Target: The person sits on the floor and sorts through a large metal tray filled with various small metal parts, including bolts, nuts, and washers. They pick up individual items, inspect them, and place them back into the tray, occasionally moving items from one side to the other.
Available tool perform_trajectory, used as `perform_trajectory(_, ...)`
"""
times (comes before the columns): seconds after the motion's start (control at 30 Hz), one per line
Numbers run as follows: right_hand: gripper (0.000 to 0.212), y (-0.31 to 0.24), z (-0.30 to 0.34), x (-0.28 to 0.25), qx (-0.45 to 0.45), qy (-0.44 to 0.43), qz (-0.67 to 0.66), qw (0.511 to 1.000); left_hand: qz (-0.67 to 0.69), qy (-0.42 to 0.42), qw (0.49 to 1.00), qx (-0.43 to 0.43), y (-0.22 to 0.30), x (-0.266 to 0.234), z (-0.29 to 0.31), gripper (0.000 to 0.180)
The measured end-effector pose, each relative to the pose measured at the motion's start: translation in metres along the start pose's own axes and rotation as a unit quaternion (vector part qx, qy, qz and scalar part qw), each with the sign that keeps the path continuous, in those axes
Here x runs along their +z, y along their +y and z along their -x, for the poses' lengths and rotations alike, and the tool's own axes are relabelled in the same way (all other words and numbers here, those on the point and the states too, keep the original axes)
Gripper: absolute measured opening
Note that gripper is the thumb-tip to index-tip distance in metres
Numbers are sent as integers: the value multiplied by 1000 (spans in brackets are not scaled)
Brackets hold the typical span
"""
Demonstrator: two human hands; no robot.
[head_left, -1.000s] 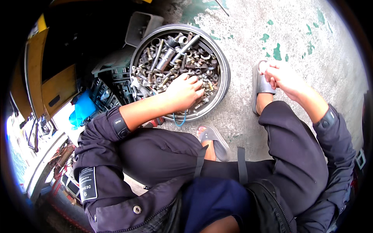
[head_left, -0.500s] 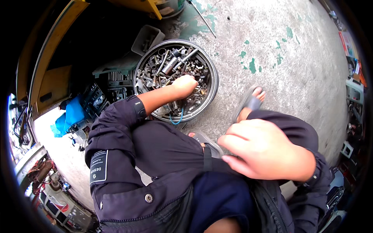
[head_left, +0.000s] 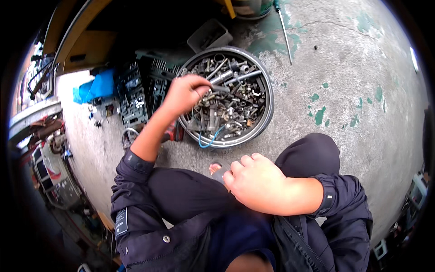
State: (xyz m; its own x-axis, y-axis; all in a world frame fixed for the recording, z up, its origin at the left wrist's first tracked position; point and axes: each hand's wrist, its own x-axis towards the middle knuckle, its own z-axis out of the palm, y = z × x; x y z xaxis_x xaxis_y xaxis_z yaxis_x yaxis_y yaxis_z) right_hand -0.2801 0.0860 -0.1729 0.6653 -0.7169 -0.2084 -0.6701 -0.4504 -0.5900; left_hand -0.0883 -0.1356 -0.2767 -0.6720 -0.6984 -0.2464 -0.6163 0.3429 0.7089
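A round metal pan (head_left: 270,97) sits on the concrete floor ahead of me, filled with several sockets, bolts and other metal parts. My left hand (head_left: 183,93) is raised over the pan's left side and pinches a slim metal tool (head_left: 218,88) whose shaft sticks out to the right. My right hand (head_left: 258,182) rests on my knee close to the camera with its fingers curled; nothing shows in it. A grey sandal and toes (head_left: 219,170) peek out just left of that hand.
Black socket trays (head_left: 136,97) and a blue cloth (head_left: 95,88) lie left of the pan. A small grey box (head_left: 209,35) stands behind it. A long screwdriver (head_left: 283,28) lies on the floor at the top. A blue wire loop (head_left: 209,138) hangs over the pan's near rim.
My left hand has lifted out of the parts with a slim tool pinched in it. My right hand has come back from the sandal to my knee.
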Motion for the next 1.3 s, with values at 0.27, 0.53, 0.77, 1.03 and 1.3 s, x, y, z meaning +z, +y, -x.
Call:
perform_trajectory(0.27, 33, 64, 10, -12, -45, -198, -67, 977, 60, -34, 985, -159, -56, -46, 5, 15)
perform_trajectory(0.53, 37, 335, -45, 24, 349, -310, 23, 884, -34, 10, 994, -107, -92, -12, 17, 17)
perform_trajectory(0.77, 37, 446, -59, 54, 427, 196, 74, 880, -214, 70, 974, 18, -64, -7, 49, 24)
perform_trajectory(1.03, 29, 482, -90, 67, 515, 198, 82, 830, -219, 58, 973, 43, -55, -6, 62, 18)
perform_trajectory(1.3, 33, 510, -80, 73, 536, 162, 46, 827, -172, 89, 976, 98, -44, 8, 47, 11)
